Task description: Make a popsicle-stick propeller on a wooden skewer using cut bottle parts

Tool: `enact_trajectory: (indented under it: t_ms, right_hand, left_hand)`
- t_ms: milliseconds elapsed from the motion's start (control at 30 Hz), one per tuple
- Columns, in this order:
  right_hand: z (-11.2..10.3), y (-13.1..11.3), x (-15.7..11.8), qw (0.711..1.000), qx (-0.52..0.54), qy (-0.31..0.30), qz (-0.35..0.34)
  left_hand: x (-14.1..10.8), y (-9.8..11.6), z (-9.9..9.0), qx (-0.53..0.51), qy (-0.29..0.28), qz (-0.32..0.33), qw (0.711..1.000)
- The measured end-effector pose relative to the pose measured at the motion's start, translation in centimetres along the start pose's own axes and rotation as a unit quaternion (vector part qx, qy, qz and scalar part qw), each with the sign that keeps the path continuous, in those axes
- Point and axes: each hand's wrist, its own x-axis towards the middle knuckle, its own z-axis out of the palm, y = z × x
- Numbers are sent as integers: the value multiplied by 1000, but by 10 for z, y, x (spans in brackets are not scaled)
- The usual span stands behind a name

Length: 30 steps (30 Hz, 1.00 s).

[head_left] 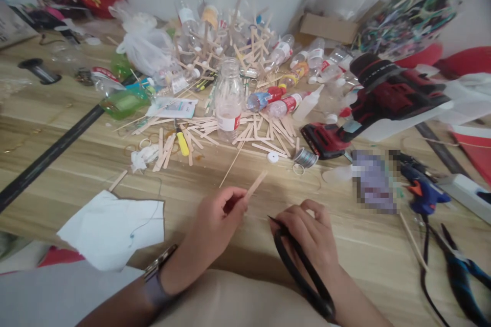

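My left hand pinches a flat wooden craft stick, whose free end points up and to the right. My right hand is closed around what look like scissors with a long black looped handle. A dark pointed tip shows by the fingers; the rest is hidden under the hand. The two hands are apart, low over the table. Beyond them stands a clear plastic bottle, upright among scattered craft sticks. A thin wooden skewer lies just past my left hand.
On the right are a red and black cordless drill, a blue glue gun and pliers. White paper lies left. A yellow-handled screwdriver, a wire spool and several bottles are farther back.
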Motion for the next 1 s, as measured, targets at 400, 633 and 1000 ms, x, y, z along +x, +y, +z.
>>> enact_trajectory:
  t_ms: [400,633,1000]
  right_hand:
    - [-12,-5,-29,993,48,2,107]
    - [-16,-10,-19,991,68,-12,119]
    - [-14,-12,-6,997,30,10,68]
  left_hand:
    - [-14,14,8,-135,-66,-59,987]
    - [-23,17,7,-122,-102,-73,985]
    - [-30,25,5,5,-80,-19,997]
